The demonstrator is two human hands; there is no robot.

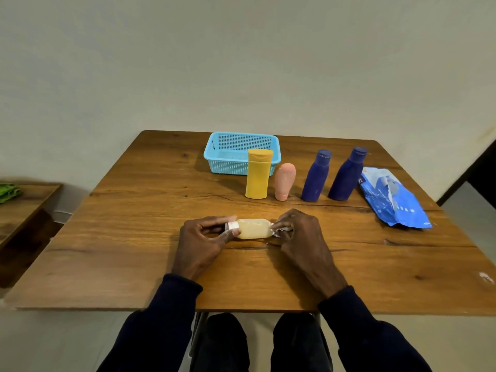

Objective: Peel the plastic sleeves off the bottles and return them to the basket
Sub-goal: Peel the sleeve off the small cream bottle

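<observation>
Glossy wood table; perforated plastic basket.

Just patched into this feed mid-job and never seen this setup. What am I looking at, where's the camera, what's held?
No machine here: a person works with bare hands. The one picture comes from a camera on their head, looking forward and down. The left hand pinches the cap end of a pale bottle held sideways over the wooden table; the right hand grips crumpled white plastic at its other end. Behind stand a yellow bottle, a pink bottle and two dark blue bottles, with a blue basket behind the yellow one and a blue packet at the right.
</observation>
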